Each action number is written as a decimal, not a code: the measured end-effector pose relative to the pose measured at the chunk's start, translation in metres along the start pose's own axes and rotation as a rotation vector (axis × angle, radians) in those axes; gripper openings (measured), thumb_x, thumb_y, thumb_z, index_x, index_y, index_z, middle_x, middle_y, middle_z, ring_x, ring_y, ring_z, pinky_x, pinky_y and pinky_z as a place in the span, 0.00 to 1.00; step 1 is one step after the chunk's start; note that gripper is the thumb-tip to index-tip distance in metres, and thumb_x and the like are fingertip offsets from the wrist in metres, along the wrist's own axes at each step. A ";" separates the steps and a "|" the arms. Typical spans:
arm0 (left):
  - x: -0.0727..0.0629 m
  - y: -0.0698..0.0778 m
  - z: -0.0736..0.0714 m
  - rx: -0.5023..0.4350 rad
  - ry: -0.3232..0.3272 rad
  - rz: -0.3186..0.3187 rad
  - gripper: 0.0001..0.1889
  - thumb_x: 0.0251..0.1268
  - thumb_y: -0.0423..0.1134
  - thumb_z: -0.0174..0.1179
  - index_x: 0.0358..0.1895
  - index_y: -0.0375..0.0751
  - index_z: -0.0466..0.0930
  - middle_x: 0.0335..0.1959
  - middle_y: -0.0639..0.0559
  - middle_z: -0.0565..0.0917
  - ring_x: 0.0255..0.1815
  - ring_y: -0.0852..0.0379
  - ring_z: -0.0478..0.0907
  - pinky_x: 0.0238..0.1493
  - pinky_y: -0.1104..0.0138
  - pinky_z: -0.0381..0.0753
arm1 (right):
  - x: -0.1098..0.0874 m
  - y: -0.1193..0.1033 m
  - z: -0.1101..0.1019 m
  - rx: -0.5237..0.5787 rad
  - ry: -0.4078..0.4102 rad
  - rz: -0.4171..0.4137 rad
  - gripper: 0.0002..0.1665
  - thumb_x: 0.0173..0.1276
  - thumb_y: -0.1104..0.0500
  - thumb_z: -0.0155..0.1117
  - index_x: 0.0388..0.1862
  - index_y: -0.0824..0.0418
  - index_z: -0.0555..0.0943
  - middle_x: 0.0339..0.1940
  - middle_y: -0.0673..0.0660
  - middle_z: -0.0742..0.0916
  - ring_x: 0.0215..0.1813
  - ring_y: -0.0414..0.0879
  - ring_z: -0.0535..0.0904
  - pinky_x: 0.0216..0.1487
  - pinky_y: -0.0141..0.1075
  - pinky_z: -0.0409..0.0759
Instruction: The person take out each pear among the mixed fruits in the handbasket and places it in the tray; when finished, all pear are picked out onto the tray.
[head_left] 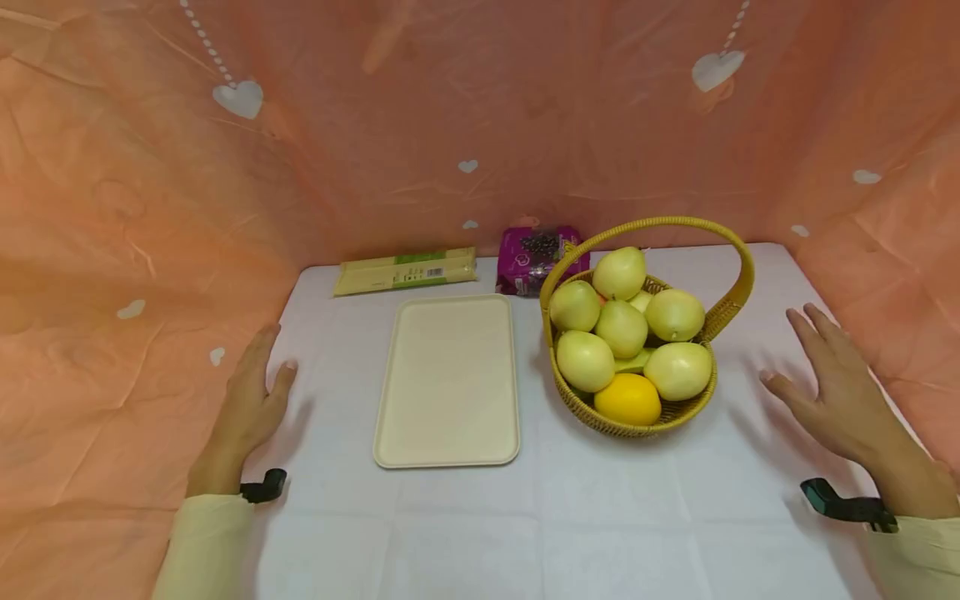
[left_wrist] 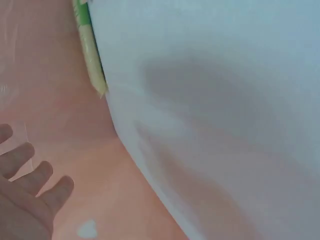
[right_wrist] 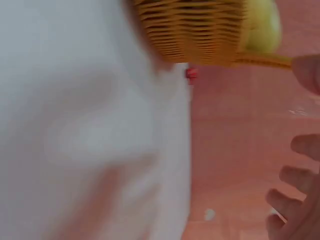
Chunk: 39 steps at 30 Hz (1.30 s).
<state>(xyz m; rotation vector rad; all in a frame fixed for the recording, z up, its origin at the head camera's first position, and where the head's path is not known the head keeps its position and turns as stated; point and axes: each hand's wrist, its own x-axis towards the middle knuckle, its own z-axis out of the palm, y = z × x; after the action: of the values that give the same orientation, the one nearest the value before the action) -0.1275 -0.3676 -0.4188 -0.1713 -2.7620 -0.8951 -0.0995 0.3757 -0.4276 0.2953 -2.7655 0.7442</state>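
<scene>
Hands (head_left: pixel 251 408) (head_left: pixel 843 396) flank tray (head_left: pixel 450 383) and basket (head_left: pixel 574 405), yellow packet (head_left: pixel 408 272) and purple packet (head_left: pixel 525 258) behind.

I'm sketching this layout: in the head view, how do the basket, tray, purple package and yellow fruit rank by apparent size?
Largest to smallest:
1. Basket, counting its handle
2. Tray
3. Purple package, partly hidden
4. Yellow fruit

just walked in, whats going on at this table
A person has both hands open and holding nothing: the left hand is left of the beige tray, the right hand right of the wicker basket. The basket holds pale green fruit and one bright yellow fruit. Farther back lie a flat pale yellow packet and a purple packet.
</scene>
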 end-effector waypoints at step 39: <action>0.092 0.040 0.071 -0.204 -0.235 -0.092 0.27 0.81 0.34 0.57 0.80 0.37 0.73 0.81 0.32 0.73 0.81 0.29 0.70 0.81 0.35 0.70 | 0.066 -0.132 0.063 0.233 -0.075 -0.364 0.36 0.56 0.58 0.89 0.65 0.58 0.88 0.58 0.52 0.93 0.53 0.43 0.89 0.61 0.21 0.79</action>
<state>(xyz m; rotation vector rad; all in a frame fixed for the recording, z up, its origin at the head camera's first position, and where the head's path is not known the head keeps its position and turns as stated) -0.2217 -0.2905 -0.4287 -0.1970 -2.9065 -1.2566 -0.1398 0.2227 -0.3991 0.8613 -2.5801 0.9683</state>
